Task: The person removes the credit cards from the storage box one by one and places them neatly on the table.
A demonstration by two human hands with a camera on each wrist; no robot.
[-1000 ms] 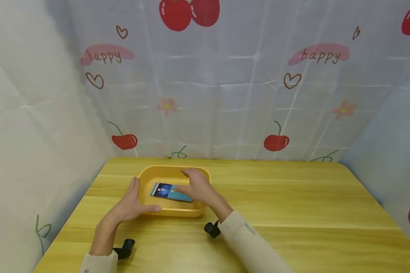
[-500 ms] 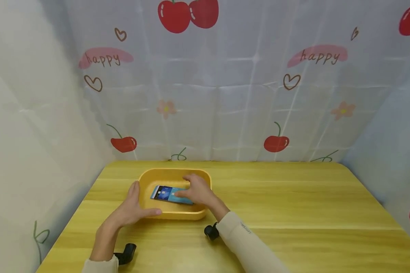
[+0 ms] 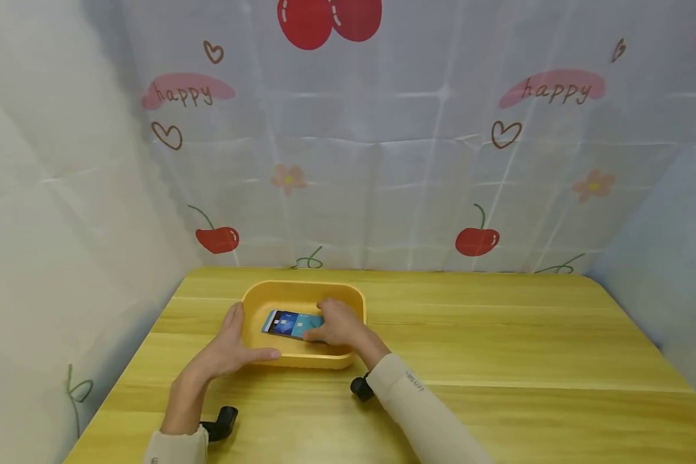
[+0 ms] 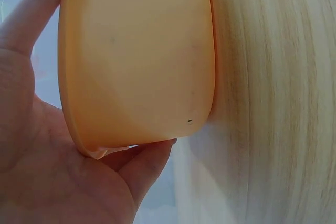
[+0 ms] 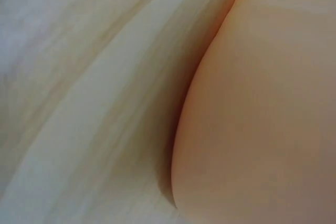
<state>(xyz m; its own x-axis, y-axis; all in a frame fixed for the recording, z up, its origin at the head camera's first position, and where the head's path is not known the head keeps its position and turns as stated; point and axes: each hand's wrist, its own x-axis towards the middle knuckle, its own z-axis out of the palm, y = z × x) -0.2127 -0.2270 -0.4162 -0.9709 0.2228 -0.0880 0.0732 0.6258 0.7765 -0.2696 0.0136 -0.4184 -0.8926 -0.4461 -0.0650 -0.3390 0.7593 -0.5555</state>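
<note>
In the head view a yellow plastic basket [image 3: 267, 356] stands on the table's left half. A row of overlapping bank cards [image 3: 290, 323], blue and dark, lies on its floor. My left hand [image 3: 226, 351] grips the basket's near left corner, thumb along the front rim. The left wrist view shows that hand [image 4: 58, 177] wrapped about the basket's wall [image 4: 136, 56]. My right hand [image 3: 339, 325] reaches inside over the cards' right end, thumb low at their near edge, fingers apart from it on the far side. It hides that end; contact is unclear.
A wood-grain table [image 3: 499, 341] carries the basket. Behind it hangs a curtain [image 3: 406, 187] printed with cherries. Black wrist mounts [image 3: 223, 423] stick out beneath both forearms. The right wrist view has only the basket's outer wall [image 5: 257, 119] and the tabletop [image 5: 105, 108].
My right hand has come lower over the cards, its thumb sliding toward their near edge. The left hand keeps its place on the corner. The head view has shifted slightly.
</note>
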